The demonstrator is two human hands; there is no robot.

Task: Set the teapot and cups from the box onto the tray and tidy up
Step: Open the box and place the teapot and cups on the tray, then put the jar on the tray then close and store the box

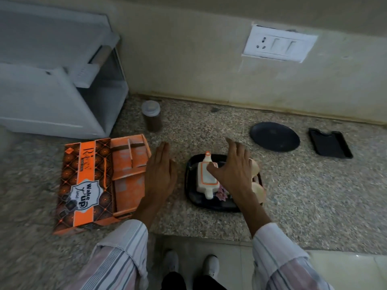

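At the left of the frame, the orange box lid (pixel 83 185) reads "Wake up Time"; a brand name above it is blurred.

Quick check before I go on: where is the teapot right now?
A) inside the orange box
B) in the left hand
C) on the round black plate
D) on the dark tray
D: the white teapot sits on the dark tray, under the open right hand.
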